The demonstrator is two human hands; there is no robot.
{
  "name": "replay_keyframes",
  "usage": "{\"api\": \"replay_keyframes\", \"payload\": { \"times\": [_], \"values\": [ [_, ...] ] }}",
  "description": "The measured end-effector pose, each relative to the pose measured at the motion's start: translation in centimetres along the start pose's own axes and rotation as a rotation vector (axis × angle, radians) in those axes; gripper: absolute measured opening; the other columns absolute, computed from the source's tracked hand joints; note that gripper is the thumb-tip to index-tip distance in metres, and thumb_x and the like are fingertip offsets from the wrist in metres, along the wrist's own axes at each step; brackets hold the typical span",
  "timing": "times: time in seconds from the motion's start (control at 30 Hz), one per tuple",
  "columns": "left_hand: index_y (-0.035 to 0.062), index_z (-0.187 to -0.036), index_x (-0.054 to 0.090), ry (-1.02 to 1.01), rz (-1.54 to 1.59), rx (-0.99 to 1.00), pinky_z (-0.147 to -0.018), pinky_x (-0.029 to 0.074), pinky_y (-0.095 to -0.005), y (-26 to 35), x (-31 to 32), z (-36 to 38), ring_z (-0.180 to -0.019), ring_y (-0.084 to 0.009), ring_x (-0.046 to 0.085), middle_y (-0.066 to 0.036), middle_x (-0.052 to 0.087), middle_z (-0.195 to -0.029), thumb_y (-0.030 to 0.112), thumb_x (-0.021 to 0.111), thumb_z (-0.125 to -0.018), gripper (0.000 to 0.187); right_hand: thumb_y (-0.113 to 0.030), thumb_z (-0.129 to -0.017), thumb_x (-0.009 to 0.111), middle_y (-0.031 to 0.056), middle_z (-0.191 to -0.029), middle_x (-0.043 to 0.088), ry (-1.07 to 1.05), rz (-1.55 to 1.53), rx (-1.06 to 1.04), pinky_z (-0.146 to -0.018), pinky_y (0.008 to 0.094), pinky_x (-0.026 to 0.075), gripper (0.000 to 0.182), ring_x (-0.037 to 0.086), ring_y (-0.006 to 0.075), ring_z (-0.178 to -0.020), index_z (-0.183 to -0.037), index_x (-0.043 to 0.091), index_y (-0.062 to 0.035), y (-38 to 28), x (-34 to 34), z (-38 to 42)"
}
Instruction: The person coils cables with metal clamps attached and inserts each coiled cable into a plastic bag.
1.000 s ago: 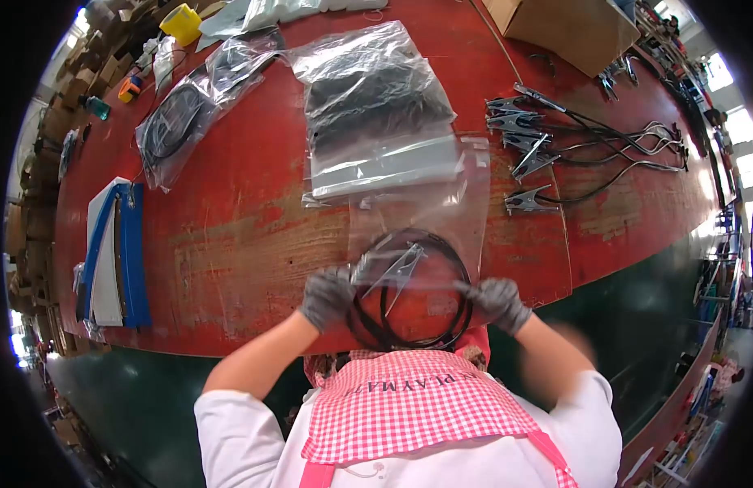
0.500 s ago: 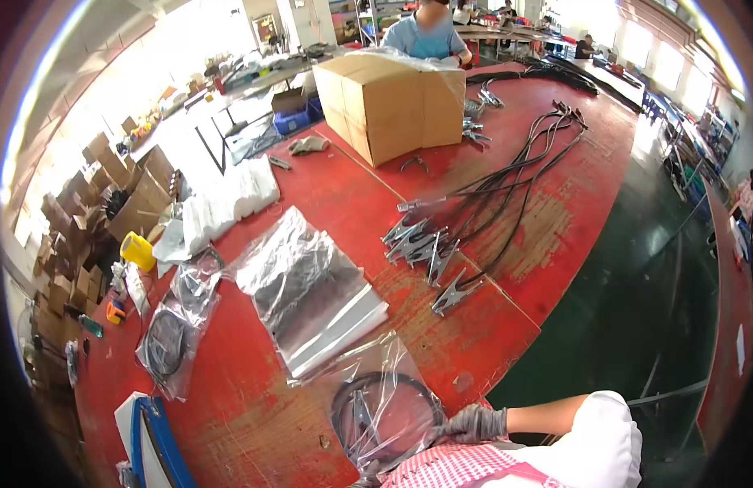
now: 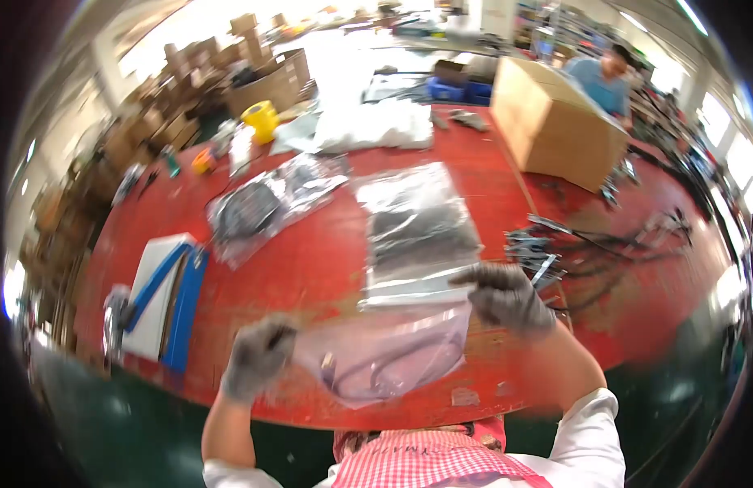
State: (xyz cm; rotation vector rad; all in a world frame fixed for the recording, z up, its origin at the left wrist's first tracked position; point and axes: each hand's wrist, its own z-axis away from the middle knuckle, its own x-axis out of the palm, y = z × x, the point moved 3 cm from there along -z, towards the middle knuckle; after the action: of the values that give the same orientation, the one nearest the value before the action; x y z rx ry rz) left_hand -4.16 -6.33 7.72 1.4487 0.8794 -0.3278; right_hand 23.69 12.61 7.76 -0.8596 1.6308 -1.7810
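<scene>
A clear plastic bag (image 3: 315, 346) with a dark coiled cable (image 3: 429, 370) inside is stretched between my two gloved hands, close to the front of the table. My left hand (image 3: 258, 358), in a grey glove, is closed on the bag's left end. At the bag's upper right corner my right hand (image 3: 510, 301), gloved too, has its fingers closed on the edge, the index finger pointing left. Just beyond lies a stack of flat clear bags (image 3: 417, 236). To its right are several metal clamps (image 3: 535, 252) on black cables, blurred.
On the red table (image 3: 295, 281), bagged cables (image 3: 258, 207) lie left of the stack. A blue and white file holder (image 3: 185, 305) stands at front left. A cardboard box (image 3: 547, 122) is at back right, with another person (image 3: 600, 81) behind it. A yellow roll (image 3: 261, 122) sits farther back.
The view has swung left. The bag with the cable is lifted and stretched between both hands; earlier it lay with my right hand at its side and the left mostly out of view.
</scene>
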Motion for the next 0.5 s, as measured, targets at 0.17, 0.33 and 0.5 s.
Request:
{"api": "replay_keyframes", "payload": {
  "times": [0.17,0.33,0.5],
  "values": [
    [0.0049,-0.086,0.06,0.435,-0.158,0.21,-0.057,0.048,-0.0315,-7.8,-4.9,-7.7,-0.063,-0.022,0.061,-0.01,0.06,-0.068,0.012,0.054,-0.08,0.011,-0.011,-0.082,0.046,0.0041,-0.056,0.053,0.132,0.16,-0.005,-0.042,0.0237,0.039,0.018,0.047,0.0097,-0.044,-0.089,0.06,-0.0009,0.5,3.0,-13.5],
    [0.008,-0.088,0.06,1.026,-0.48,0.238,-0.066,0.048,-0.0361,-6.6,-13.8,-9.7,-0.079,-0.0296,0.06,-0.015,0.061,-0.085,0.014,0.053,-0.083,0.011,-0.012,-0.086,0.046,0.0082,-0.078,0.06,0.099,-0.384,-0.374,-0.058,0.0253,0.047,0.02,0.056,0.0132,-0.067,-0.098,0.056,0.0001,-3.3,10.6,-21.3],
    [0.009,-0.09,0.059,0.754,-0.638,0.013,-0.058,0.047,-0.0373,-12.7,-7.6,-7.6,-0.067,-0.0297,0.057,-0.015,0.059,-0.077,0.031,0.041,-0.091,0.028,-0.006,-0.084,0.052,0.0,-0.077,0.054,-0.268,-0.184,-0.361,-0.062,0.0244,0.044,0.013,0.049,0.0093,-0.07,-0.096,0.055,-0.0034,4.5,12.8,-18.2]
  ]
}}
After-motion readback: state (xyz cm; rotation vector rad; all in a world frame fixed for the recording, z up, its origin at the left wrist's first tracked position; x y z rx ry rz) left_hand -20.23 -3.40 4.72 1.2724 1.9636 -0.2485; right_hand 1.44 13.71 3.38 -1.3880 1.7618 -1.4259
